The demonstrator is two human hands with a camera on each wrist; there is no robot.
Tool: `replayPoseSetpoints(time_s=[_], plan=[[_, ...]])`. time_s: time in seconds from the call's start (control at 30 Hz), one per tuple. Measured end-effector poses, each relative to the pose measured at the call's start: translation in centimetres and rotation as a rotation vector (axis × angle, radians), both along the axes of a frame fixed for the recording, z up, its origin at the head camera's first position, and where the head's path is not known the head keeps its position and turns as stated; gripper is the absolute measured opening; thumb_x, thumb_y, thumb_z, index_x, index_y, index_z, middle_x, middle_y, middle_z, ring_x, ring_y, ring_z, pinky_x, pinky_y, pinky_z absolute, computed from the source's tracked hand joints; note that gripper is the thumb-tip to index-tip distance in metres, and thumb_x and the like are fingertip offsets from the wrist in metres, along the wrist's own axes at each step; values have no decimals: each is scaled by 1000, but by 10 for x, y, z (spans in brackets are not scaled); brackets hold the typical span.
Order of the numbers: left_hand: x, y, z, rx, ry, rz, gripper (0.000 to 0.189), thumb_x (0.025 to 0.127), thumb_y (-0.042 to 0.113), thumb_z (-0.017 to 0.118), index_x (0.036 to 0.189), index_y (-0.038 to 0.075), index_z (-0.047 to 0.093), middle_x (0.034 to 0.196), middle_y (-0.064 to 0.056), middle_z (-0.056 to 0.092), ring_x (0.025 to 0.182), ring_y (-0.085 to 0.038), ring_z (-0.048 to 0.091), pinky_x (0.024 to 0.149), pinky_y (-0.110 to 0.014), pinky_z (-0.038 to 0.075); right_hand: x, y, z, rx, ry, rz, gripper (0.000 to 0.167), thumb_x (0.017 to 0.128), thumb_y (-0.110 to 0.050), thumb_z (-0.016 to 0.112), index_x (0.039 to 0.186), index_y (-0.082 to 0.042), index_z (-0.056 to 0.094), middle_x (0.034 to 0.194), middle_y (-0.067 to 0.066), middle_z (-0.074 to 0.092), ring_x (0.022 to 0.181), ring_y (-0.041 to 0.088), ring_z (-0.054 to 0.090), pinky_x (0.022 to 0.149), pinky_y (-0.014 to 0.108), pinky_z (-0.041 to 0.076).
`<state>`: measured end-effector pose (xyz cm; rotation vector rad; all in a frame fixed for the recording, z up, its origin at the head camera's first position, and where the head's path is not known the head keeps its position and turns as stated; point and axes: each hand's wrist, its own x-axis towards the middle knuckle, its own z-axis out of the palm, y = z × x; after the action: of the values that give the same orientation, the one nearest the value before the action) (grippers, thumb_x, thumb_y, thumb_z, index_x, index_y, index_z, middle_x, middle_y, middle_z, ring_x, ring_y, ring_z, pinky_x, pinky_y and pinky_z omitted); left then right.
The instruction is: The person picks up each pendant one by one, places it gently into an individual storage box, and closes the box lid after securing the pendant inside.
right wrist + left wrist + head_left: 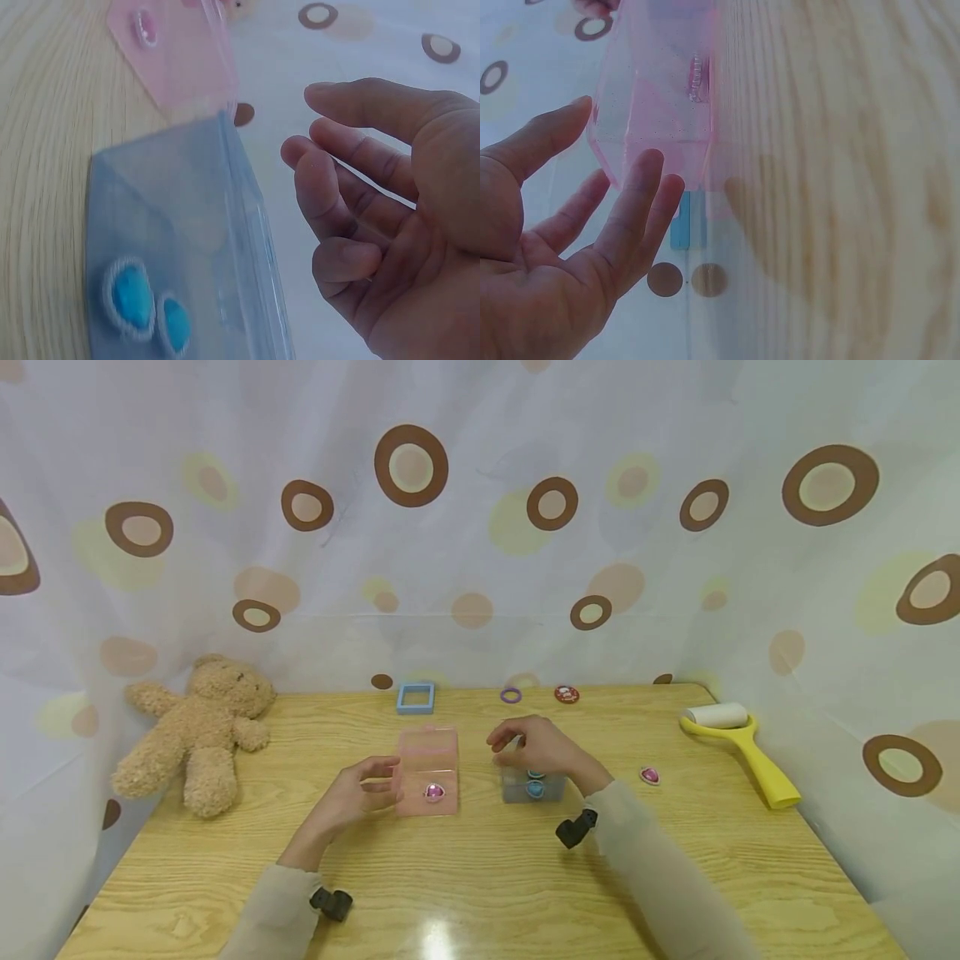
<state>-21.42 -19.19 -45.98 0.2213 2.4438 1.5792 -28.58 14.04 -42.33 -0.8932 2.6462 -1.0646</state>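
Observation:
A clear pink plastic box (pixel 427 805) stands with its lid raised, and a pink gem (pixel 434 792) lies inside. My left hand (pixel 365 787) is at the box's left side with fingers spread; in the left wrist view its fingertips (pixel 649 161) overlap the box's wall, and touch is hard to tell. To the right stands a clear blue-grey box (pixel 517 792) holding two blue gems (pixel 132 298) with pale rims. Over this box hovers my right hand (pixel 542 746), its fingers loosely bent with nothing between them. Another pink gem (pixel 650 775) lies on the table to the right.
A teddy bear (pixel 198 735) sits at the left. Along the back edge lie a blue square frame (pixel 416 699), a purple ring (pixel 502 695) and a red round piece (pixel 567 694). A yellow-handled lint roller (pixel 757 760) lies at the right of the wooden table (pixel 480 877).

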Motion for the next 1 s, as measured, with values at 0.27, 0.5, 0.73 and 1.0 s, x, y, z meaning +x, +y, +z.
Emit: replayPoseSetpoints(time_s=[0.27, 0.5, 0.73, 1.0], plan=[[-1, -1, -2, 4, 0, -5, 62, 91, 15, 74, 146, 5, 47, 143, -25, 50, 128, -44, 55, 99, -49, 55, -2, 35, -1, -20, -7, -69, 27, 91, -22, 73, 117, -13, 71, 105, 0, 74, 100, 24, 66, 85, 34, 51], [-1, -1, -3, 6, 1, -9, 62, 92, 15, 73, 147, 5, 46, 145, -25, 48, 128, -44, 55, 99, -48, 55, -2, 62, 2, -38, -60, -147, 25, 93, -21, 72, 117, -14, 71, 107, 6, 73, 85, 25, 66, 75, 38, 57], [-2, -1, -2, 7, -2, -1, 61, 92, 14, 73, 146, 5, 47, 143, -25, 49, 128, -44, 55, 99, -48, 55, -4, 90, -2, -48, -91, -214, 26, 94, -20, 71, 118, -10, 69, 110, 12, 71, 80, 36, 68, 74, 51, 59], [-1, -1, -1, 6, -4, -2, 62, 91, 15, 74, 146, 5, 47, 143, -26, 50, 128, -44, 55, 99, -48, 55, -1, 123, -5, -38, -71, -282, 27, 95, -20, 68, 120, -9, 68, 114, 16, 70, 89, 37, 69, 77, 48, 60]])
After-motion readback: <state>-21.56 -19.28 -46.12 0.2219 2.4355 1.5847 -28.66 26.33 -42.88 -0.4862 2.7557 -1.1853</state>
